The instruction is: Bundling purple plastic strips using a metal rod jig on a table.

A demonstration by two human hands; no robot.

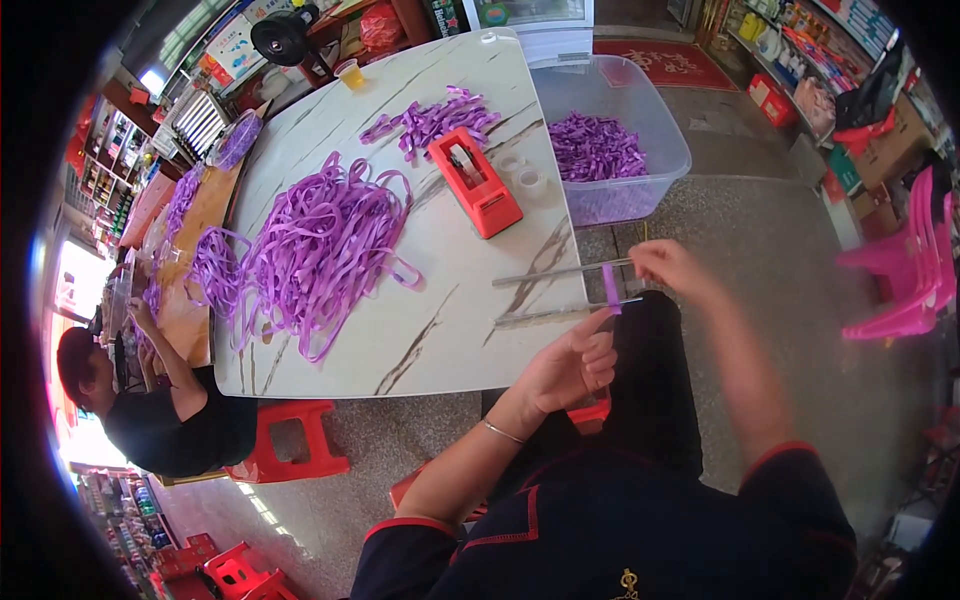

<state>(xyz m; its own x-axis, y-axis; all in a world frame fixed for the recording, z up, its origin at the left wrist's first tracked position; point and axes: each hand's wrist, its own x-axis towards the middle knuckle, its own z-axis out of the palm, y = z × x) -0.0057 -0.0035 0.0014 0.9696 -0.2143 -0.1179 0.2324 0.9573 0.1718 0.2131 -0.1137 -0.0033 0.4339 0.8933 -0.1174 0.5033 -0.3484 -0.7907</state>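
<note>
The left hand (575, 365), fingers curled, pinches the near end of a purple ribbon strip (611, 286) just off the table's (470, 365) right edge. The strip spans two metal rods (560, 272) crosswise, its long axis running near to far. The right hand (668, 268), fingers bunched, is at the farther rod's end; its grip cannot be told. Beyond: red tape dispenser (491, 208); lettered red floor mat (690, 72).
</note>
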